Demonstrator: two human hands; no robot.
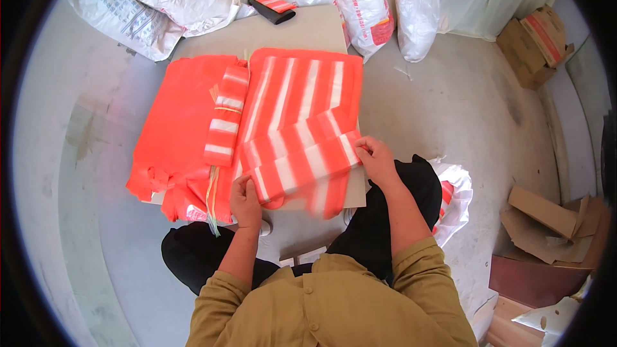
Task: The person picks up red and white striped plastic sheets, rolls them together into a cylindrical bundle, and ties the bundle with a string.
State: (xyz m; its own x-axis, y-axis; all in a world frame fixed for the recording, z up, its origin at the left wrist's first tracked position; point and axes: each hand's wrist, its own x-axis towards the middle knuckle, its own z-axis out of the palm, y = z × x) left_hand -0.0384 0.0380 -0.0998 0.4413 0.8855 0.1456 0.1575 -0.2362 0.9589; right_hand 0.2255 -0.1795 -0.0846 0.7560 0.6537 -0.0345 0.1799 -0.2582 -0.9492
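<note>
My left hand [246, 202] and my right hand [377, 159] pinch opposite ends of an orange-red and white striped sheet [302, 166]. Its near part is folded over into a flat band between them. Whether it is cloth or thin plastic I cannot tell. Beneath it lie more striped sheets [305, 80], spread flat. Left of these, a tied striped bundle [225, 119] rests on a pile of plain orange-red material [177, 106], a thin yellowish tie around its middle. Loose pale strings [213, 196] hang beside my left hand.
All this sits on a low board [308, 32] in front of my knees. A small striped and black roll [273, 8] lies at its far edge. Stuffed white sacks [360, 9] line the back. Cardboard boxes [530, 45] and flattened cardboard [546, 225] stand at right; a white bag [457, 196] is beside my right knee.
</note>
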